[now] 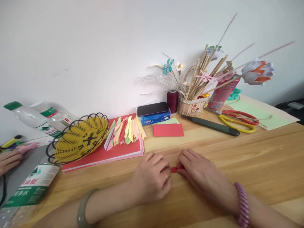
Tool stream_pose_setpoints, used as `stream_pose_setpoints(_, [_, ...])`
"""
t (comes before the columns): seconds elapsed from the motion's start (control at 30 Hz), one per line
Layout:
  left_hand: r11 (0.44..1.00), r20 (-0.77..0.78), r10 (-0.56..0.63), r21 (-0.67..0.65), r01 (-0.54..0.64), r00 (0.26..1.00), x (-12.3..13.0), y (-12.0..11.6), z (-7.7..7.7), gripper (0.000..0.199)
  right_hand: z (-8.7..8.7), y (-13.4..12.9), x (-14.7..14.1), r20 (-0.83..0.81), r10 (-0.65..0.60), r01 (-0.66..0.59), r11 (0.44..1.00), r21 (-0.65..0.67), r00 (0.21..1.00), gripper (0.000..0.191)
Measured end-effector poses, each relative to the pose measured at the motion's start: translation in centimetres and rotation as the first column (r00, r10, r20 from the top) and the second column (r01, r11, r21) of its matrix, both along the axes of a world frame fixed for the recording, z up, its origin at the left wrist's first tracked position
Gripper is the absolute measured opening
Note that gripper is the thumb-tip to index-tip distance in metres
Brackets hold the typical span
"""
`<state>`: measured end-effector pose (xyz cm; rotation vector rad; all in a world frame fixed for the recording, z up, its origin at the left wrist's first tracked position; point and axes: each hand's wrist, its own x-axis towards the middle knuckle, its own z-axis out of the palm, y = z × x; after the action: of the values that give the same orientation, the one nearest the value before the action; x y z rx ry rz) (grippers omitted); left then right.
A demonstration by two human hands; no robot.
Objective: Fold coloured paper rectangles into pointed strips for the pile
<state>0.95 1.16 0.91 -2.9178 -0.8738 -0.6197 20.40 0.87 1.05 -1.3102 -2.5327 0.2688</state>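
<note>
A small folded piece of red paper [174,170] shows between my two hands, low over the wooden table. My left hand [153,177], with a ring and a green bangle, has its fingers closed on the paper's left end. The right end is pinched by my right hand [199,171], which wears a purple coiled band. Most of the paper is hidden under the fingers. Beyond the hands lie flat red paper rectangles [168,130]. Many folded coloured strips [127,131] rest on a stack of red sheets [104,158] to the left.
A yellow basket [82,139] and plastic bottles [35,185] stand or lie at left, near another person's hand [9,161]. Behind are a phone [152,109], thread spool [172,101] and craft basket [193,107]. A dark green tool [213,125] and scissors [239,120] lie at right.
</note>
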Motion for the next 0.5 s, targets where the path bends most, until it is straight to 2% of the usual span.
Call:
stream_pose_setpoints(0.1, [0.987, -0.059, 0.105, -0.119, -0.111, 0.993, 0.5, 0.4, 0.6, 0.014, 0.3, -0.1, 0.2, -0.027, -0.001, 0.000, 0.998, -0.057, 1.000, 0.008])
stream_pose_setpoints(0.2, [0.937, -0.154, 0.184, -0.272, -0.221, 0.971, 0.9, 0.7, 1.3, 0.013, 0.5, -0.1, 0.4, -0.056, -0.011, 0.004, 0.993, -0.120, 0.998, 0.006])
stream_pose_setpoints(0.37, [0.871, -0.134, 0.205, -0.428, -0.243, 0.970, 1.0, 1.0, 1.5, 0.013, 1.1, 1.2, 0.3, -0.081, 0.035, -0.052, 0.975, -0.218, 0.996, 0.013])
stream_pose_setpoints(0.5, [0.846, -0.096, 0.258, -0.458, -0.273, 0.961, 0.9, 1.0, 1.4, 0.007, 2.2, 2.5, 0.1, -0.079, 0.083, -0.100, 0.965, -0.243, 0.993, 0.014])
